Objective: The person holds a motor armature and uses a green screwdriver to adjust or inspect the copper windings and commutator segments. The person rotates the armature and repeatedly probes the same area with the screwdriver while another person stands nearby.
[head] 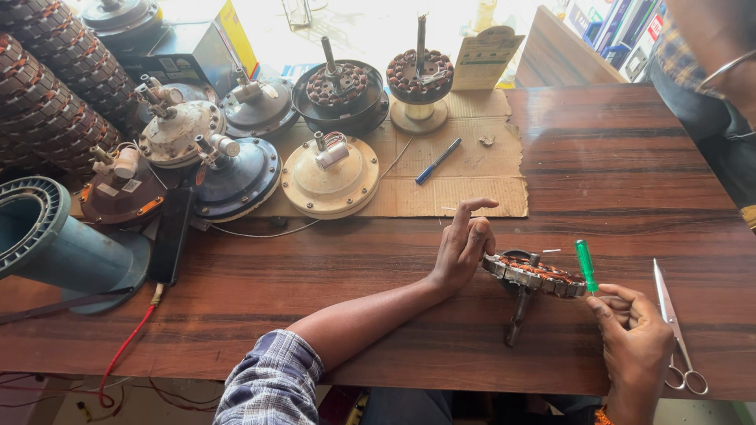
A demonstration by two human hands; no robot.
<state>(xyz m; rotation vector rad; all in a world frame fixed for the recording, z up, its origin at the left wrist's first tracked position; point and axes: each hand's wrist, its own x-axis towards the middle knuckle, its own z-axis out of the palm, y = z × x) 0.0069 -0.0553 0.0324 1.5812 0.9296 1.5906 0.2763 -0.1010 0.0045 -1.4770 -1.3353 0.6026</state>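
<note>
Left hand (463, 250) fingers closed on fan stator (534, 275) rim, right hand (630, 330) pinching green-handled screwdriver (586, 266) against it, stator on wooden surface (331, 291), scissors (676, 330) beside, fan motors (329, 175) on cardboard (465, 185) behind.

Stator (535, 275) lies on the table (614, 157) between both hands, scissors (676, 330) right, motor housings (331, 177) behind.

Bare forearms and bare hands, no rings or gloves. On the left arm, a checked sleeve (272, 386) in blue, grey and white, rolled above the elbow. At the right wrist, an orange thread band (602, 415), partly cut off by the frame edge.
</note>
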